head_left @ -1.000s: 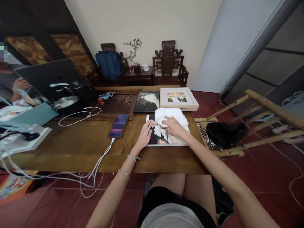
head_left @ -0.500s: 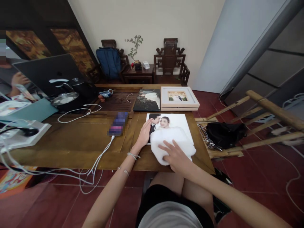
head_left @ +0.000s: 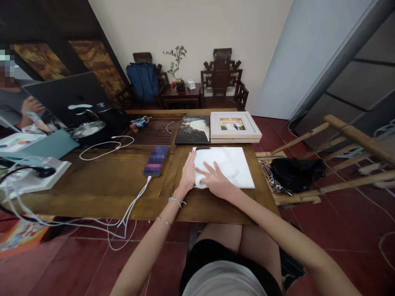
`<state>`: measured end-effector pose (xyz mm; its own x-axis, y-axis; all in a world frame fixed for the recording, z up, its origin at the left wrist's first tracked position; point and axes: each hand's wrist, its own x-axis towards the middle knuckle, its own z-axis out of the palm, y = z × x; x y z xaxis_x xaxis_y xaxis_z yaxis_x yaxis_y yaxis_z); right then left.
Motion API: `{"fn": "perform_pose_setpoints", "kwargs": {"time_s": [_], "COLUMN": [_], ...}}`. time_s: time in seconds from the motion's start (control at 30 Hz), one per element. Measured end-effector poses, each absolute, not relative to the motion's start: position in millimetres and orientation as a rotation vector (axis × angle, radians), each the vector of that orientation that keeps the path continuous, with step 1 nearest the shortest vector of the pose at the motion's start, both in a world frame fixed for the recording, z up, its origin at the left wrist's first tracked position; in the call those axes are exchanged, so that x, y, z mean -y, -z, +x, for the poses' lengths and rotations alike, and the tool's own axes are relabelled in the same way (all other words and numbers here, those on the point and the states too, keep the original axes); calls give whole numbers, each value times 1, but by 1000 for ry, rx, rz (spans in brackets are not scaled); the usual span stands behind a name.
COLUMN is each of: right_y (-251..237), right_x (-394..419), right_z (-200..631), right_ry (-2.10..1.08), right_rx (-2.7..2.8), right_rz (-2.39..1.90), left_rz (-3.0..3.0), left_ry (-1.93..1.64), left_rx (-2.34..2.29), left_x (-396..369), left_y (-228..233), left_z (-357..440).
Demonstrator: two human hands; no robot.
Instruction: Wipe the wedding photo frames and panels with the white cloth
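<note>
Head view: the white cloth [head_left: 216, 164] lies on the photo panel [head_left: 243, 174] near the worktop [head_left: 101, 185] front edge. The right hand [head_left: 214, 181], fingers spread, presses flat on the cloth; the left hand [head_left: 187, 174], fingers together, rests against the panel's left edge.

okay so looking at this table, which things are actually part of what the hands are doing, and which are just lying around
In use:
- white cloth, pressed flat under the right hand
- photo print under the cloth, steadied at its left edge by the left hand

Lying about:
- framed photo
- dark photo print
- black bag
- white cables
- kettle
</note>
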<state>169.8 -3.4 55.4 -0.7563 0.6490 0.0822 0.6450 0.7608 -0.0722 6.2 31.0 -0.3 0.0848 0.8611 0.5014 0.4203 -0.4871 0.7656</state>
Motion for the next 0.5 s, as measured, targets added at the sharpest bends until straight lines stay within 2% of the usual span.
{"fn": "perform_pose_setpoints", "kwargs": {"time_s": [0.17, 0.33, 0.5], "right_y": [-65, -72, -71], "right_x": [43, 34, -28], "right_z": [216, 249, 215], "right_ry": [-266, -331, -205], "right_rx": [2951, 2788, 2613], "right_rz": [-802, -1091, -1379], "left_rz": [2075, 2109, 2170], "left_ry": [-1249, -1107, -1114], "left_rx": [-1217, -1306, -1329], "left_x": [-29, -29, -32], "left_y": [-2, -4, -3], "left_z": [7, 10, 11]}}
